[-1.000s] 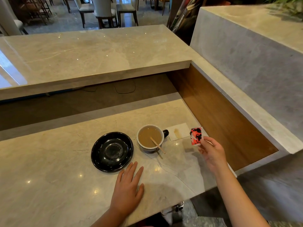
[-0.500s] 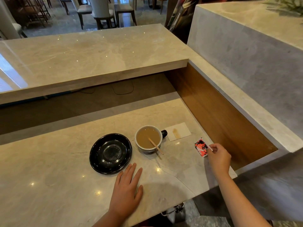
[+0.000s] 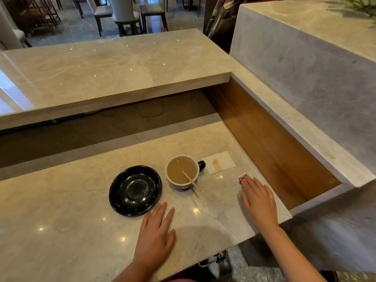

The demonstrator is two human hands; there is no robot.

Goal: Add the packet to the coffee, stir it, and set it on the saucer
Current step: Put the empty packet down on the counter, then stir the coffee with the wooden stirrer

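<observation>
Resting flat on the marble counter (image 3: 61,231), my left hand (image 3: 155,237) lies palm down with the fingers spread loosely, holding nothing; its fingertips stop just short of the near rim of the black saucer (image 3: 135,190). My right hand (image 3: 259,202) is also laid flat and open on the counter, over near its right edge, and its fingertips rest on the near end of the red packet (image 3: 244,178), which lies flat on the stone and pokes out beyond them. I cannot tell whether I am pressing it down or only touching it.

Between my hands and a little farther from me sits the cup (image 3: 182,171), full of pale brown coffee, with its dark handle turned to the right. It stands on the counter just beside the saucer, to the saucer's right. A wooden stirrer (image 3: 191,180) leans in the cup, its upper end sticking out over the near rim. Beyond the cup's handle lies a white napkin (image 3: 218,162) with a brown stain, near the packet but apart from it.
</observation>
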